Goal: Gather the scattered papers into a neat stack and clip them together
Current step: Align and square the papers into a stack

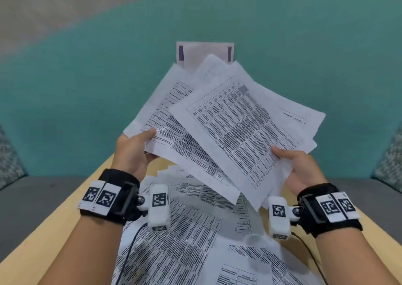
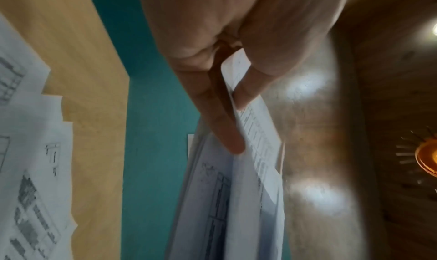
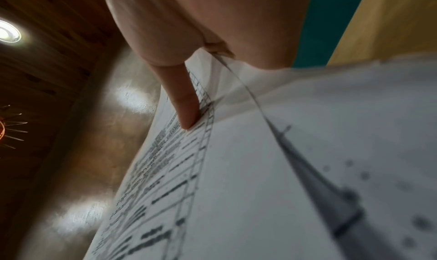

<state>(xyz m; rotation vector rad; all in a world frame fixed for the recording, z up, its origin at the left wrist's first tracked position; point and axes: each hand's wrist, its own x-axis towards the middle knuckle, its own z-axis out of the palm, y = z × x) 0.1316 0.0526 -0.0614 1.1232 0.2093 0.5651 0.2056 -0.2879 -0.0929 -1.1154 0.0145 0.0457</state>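
Observation:
Both hands hold a fanned, uneven bundle of printed papers [image 1: 228, 119] in the air above the table. My left hand [image 1: 134, 152] pinches the bundle's left corner, thumb on top; the left wrist view shows its thumb and fingers clamped on the sheets [image 2: 250, 152]. My right hand [image 1: 298, 167] pinches the lower right edge, thumb on top, which the right wrist view shows pressing the printed sheet [image 3: 212, 170]. More printed papers [image 1: 191, 237] lie scattered on the wooden table [image 1: 54, 230] under my wrists. No clip is visible.
A white sheet with two purple bars [image 1: 204, 53] lies beyond the held bundle on the teal floor [image 1: 87, 89]. Grey seats [image 1: 32, 195] flank the table on both sides. Cables run from the wrist cameras across the papers.

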